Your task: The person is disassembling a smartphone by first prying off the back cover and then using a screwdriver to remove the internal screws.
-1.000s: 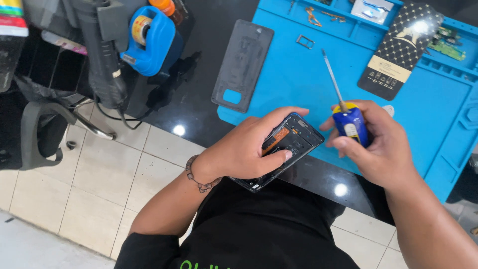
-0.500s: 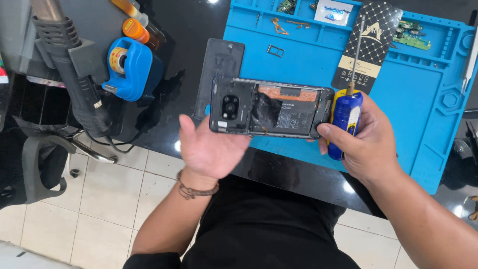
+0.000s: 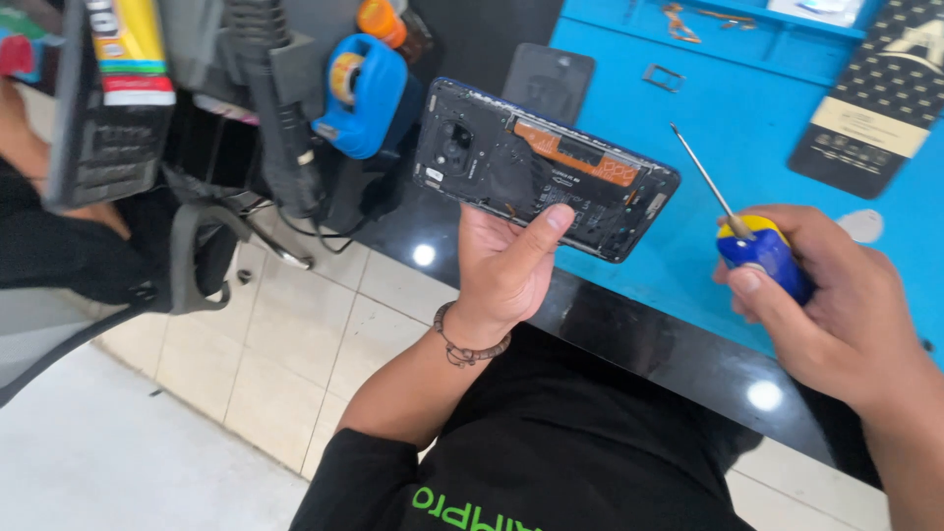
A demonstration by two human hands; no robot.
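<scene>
My left hand (image 3: 506, 265) holds an opened smartphone (image 3: 541, 167) from below, back side up, with its dark inner plates, camera module and orange flex cable exposed. The thumb rests on the phone's lower edge. My right hand (image 3: 836, 305) grips a screwdriver (image 3: 752, 236) with a blue and yellow handle. Its thin shaft points up and left, with the tip a short way from the phone's right end and not touching it. A beaded bracelet sits on my left wrist.
A blue work mat (image 3: 787, 128) covers the black glossy bench (image 3: 678, 344). On it lie the removed back cover (image 3: 546, 84), a small tray frame (image 3: 666, 77) and a dark patterned card (image 3: 880, 93). A blue tape dispenser (image 3: 366, 93) and tools stand at left above tiled floor.
The left hand has taken hold of the phone from below and lifted it left of the mat. The right hand with the screwdriver has drawn away to the right.
</scene>
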